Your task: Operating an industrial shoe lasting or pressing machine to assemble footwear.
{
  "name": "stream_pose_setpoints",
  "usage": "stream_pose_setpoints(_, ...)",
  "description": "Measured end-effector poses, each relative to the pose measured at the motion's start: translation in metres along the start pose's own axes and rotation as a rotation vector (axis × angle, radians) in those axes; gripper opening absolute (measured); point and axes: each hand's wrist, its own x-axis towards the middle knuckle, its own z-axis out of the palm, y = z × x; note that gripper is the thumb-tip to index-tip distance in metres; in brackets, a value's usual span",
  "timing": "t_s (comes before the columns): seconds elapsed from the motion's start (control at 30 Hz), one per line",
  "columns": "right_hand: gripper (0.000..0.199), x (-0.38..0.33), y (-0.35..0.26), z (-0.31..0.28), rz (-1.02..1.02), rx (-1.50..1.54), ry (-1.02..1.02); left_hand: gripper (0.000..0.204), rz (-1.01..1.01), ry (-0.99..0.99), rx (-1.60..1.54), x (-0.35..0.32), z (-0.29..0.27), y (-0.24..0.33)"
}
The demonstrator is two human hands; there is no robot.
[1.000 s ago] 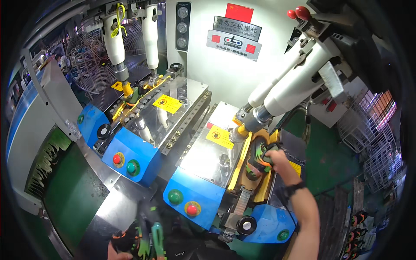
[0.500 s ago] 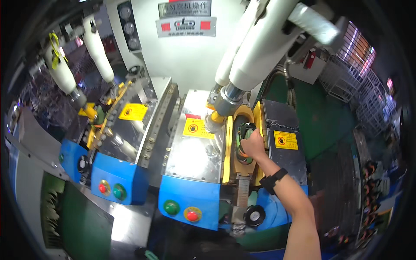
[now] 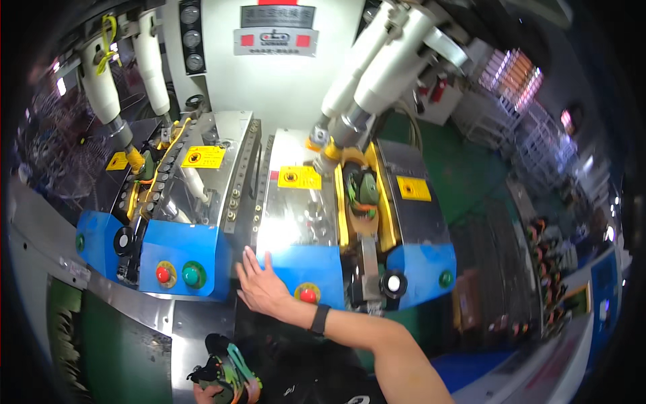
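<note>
My right hand (image 3: 264,288), fingers spread, lies over the left part of the blue front panel (image 3: 306,262) of the right press station, left of its red button (image 3: 307,294). It holds nothing; whether it touches the panel I cannot tell. My left hand (image 3: 207,393), partly cut off by the lower edge, grips a black and green sandal (image 3: 232,372) with orange and teal straps. Another green and black sandal (image 3: 365,190) with orange straps sits in the right station between yellow side pads (image 3: 383,202), under slanting white press cylinders (image 3: 387,77).
At left, a second press station (image 3: 182,246) holds a shoe under its own white cylinders (image 3: 101,84). Its red button (image 3: 163,275) and green button (image 3: 193,275) face me. A rack with several shoes (image 3: 548,276) stands at right, wire carts (image 3: 531,128) behind it.
My right hand has left the sandal in the press and swung left and nearer, to the blue panel. My left hand and its sandal have come into view. The view has shifted.
</note>
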Motion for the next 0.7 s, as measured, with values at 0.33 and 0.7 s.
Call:
stream_pose_setpoints(0.33,0.034,-0.094,-0.077,0.026,-0.106,0.891,-0.032,0.054,0.365,0.325,-0.211,-0.052,-0.059,-0.047)
stream_pose_setpoints(0.7,0.017,-0.126,-0.189,0.013,-0.406,1.083,-0.559,0.067,0.701,0.786,0.482,0.044,-0.159,-0.076)
